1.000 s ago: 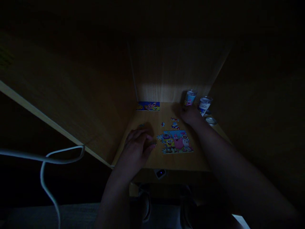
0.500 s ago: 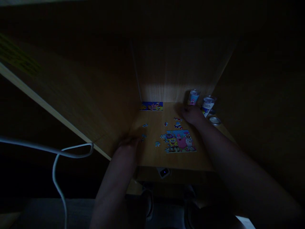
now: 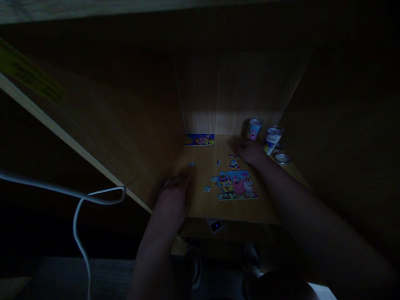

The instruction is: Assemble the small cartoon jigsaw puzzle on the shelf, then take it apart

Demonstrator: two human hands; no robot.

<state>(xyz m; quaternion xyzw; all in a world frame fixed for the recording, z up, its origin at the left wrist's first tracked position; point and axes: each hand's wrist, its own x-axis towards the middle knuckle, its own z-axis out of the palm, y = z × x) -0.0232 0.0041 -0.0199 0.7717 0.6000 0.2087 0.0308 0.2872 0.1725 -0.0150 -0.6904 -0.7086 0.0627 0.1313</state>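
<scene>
A partly joined jigsaw puzzle [image 3: 238,185] of cartoon figures lies on the wooden board [image 3: 200,208]. My left hand [image 3: 175,185] rests left of it, fingers curled down to the board; what is under or in them is hidden. Between that hand and the puzzle lies a loose puzzle piece [image 3: 207,188]. Behind the puzzle, my right hand [image 3: 250,151] is curled near a clear-lidded can [image 3: 254,128], its fingertips hidden in shadow. Close below it are small puzzle pieces [image 3: 234,164]. Other loose bits are a puzzle piece [image 3: 191,164] and a puzzle piece [image 3: 218,162].
A blue cartoon strip [image 3: 200,139] lies at the back panel. To the right stand a second can [image 3: 271,139] and a round lid [image 3: 281,158]. Wooden walls enclose both sides. A white cable [image 3: 78,233] hangs at left; a small device [image 3: 216,225] sits below the front edge.
My left hand has moved slightly right and forward, over the spot where a loose puzzle piece showed before; that piece is out of sight now. My right hand has barely moved.
</scene>
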